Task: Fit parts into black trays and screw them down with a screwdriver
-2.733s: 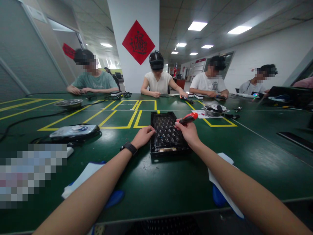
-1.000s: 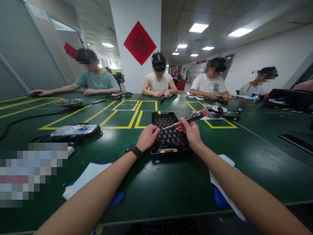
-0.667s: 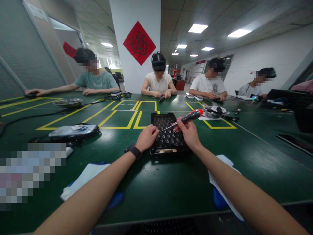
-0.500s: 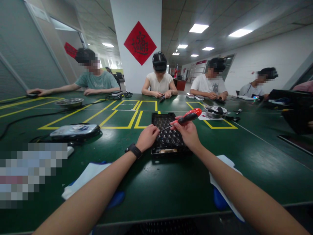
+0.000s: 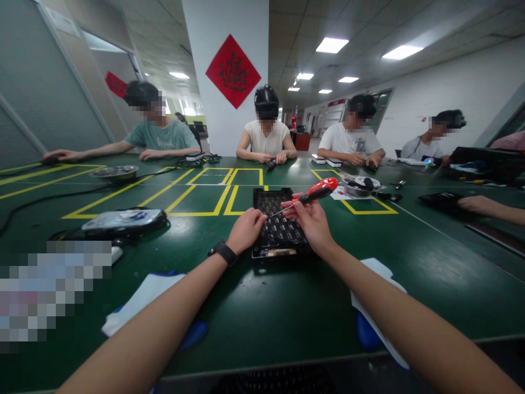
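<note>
In the middle of the view, my right hand (image 5: 314,221) grips a red and black screwdriver (image 5: 318,191), its handle tilted up to the right. The thin shaft runs down to the left, toward the fingertips of my left hand (image 5: 248,227). Those fingers are pinched together at the screwdriver's tip; whatever is between them is too small to make out. Below both hands lies a black rectangular device part (image 5: 279,227) with a patterned inner face and a metallic strip at its near end. My right hand covers part of its right side.
Cloth-and-blue gloves (image 5: 139,298) lie under each forearm. A clear-topped case (image 5: 125,220) and a metal bowl (image 5: 116,174) stand left; another bowl (image 5: 361,185) stands right. Co-workers sit opposite. At right, another person's hand (image 5: 478,206) touches a flat black object (image 5: 443,201).
At the right, another person's hand has come into clear view beside a flat black object on the table. My own hands and the screwdriver have barely shifted.
</note>
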Tool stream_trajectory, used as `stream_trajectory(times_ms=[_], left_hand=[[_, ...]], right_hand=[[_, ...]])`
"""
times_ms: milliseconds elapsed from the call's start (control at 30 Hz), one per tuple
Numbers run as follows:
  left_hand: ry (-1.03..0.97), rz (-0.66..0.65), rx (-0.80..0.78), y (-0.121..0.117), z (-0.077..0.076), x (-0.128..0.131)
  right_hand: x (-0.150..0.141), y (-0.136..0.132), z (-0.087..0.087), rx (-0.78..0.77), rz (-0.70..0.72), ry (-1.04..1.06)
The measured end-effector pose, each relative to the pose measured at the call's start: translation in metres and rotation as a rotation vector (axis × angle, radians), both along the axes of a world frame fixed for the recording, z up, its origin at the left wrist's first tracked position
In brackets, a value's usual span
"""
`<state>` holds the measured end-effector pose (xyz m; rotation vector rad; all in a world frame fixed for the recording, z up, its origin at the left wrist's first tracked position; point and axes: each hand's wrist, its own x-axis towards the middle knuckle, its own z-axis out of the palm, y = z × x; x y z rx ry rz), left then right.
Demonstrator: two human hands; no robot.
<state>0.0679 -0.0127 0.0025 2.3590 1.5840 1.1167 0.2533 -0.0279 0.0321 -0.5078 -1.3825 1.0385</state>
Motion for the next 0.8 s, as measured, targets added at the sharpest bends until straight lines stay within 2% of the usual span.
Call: stream_trajectory(times_ms=[167,300,433,500,700,800], left_hand=[[-0.026,0.054,0.008,-0.003,0.001,0.002],[-0.049,0.062,0.031,-0.013,0.009,0.006],[-0.077,-0.025,0.036,-0.027,0.021,0.016],[-0.057,-0.087,0.026,-0.035,0.026,0.023],[0.083,-0.178,-0.026,-0.049,0.032,0.033],[0.088,-0.191,-0.036,-0.051,0.032,0.034]], right_hand=[[0.0,0.001,-0.004,-0.011,-0.06,0.025],[0.001,-0.006,0.001,0.033,-0.198,0.044],[0.005,-0.012,0.009,0.059,-0.384,0.059],[0.006,-0.013,0.011,0.052,-0.433,0.06],[0.005,-0.01,0.007,0.046,-0.443,-0.022],[0.003,-0.012,0.005,0.052,-0.422,-0.057]])
